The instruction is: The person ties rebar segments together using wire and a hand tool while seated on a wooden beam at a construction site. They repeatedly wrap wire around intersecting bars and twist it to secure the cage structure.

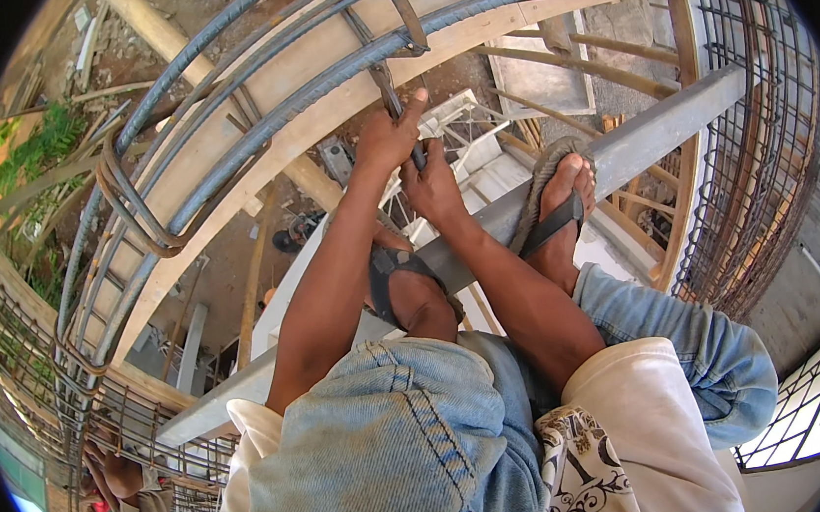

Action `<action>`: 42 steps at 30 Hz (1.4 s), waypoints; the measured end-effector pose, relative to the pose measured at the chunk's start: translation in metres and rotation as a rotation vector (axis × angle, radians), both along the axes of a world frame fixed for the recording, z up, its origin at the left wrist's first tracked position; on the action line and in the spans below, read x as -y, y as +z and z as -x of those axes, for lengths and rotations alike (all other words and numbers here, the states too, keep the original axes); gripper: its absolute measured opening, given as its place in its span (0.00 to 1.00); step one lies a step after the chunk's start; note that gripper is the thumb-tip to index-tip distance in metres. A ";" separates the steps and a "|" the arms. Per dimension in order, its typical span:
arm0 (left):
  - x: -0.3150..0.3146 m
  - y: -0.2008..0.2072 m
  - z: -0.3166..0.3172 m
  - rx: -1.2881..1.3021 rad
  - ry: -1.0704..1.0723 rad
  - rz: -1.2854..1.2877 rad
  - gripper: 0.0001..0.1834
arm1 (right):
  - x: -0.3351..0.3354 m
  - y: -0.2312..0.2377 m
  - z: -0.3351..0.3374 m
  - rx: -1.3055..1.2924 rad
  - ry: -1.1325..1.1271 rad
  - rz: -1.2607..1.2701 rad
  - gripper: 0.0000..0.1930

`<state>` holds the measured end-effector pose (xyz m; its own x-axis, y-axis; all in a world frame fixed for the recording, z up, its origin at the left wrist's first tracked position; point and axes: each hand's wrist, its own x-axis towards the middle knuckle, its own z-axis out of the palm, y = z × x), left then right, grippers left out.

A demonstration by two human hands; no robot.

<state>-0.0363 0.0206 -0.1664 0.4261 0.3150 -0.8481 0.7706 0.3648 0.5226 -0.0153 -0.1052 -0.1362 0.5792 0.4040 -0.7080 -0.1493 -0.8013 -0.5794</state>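
My left hand [386, 143] is closed round a dark metal bar [387, 85], its thumb pointing up and to the right. Lower on the same bar, my right hand [433, 187] is closed too, just below and right of the left. The bar's far end meets the ribbed steel rebar [315, 94] of a long curved cage; whether it hooks on or only touches I cannot tell. Bent steel stirrups [403, 8] cross the rebar, over a wooden formwork board [226, 190]. Both my arms reach forward over my knees.
My sandalled feet [557, 197] rest on a grey metal beam [655, 139] high above the ground. Wooden poles [589, 66] and pale debris lie below. More rebar cages [749, 134] rise at the right and left. Another person [127, 491] is at the lower left.
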 end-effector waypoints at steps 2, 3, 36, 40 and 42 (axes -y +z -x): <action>0.003 0.009 -0.002 0.056 0.158 0.073 0.37 | -0.002 0.015 -0.006 0.074 0.073 0.030 0.17; 0.005 0.013 -0.003 0.100 0.231 0.109 0.37 | -0.003 0.022 -0.009 0.123 0.114 0.030 0.16; 0.012 0.005 -0.032 -0.038 0.625 0.147 0.18 | -0.019 0.085 -0.045 0.000 0.511 0.534 0.36; 0.014 0.009 -0.041 -0.041 0.716 0.164 0.19 | -0.022 0.068 -0.019 0.376 0.533 0.417 0.45; 0.014 0.011 -0.043 -0.031 0.719 0.174 0.19 | -0.015 0.043 0.002 0.451 0.435 0.368 0.46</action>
<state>0.0065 0.0070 -0.1551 0.1397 0.3673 -0.9196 0.3237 0.8607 0.3929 -0.0176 -0.0901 -0.0929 0.6882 0.4456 -0.5725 0.4171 -0.8887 -0.1903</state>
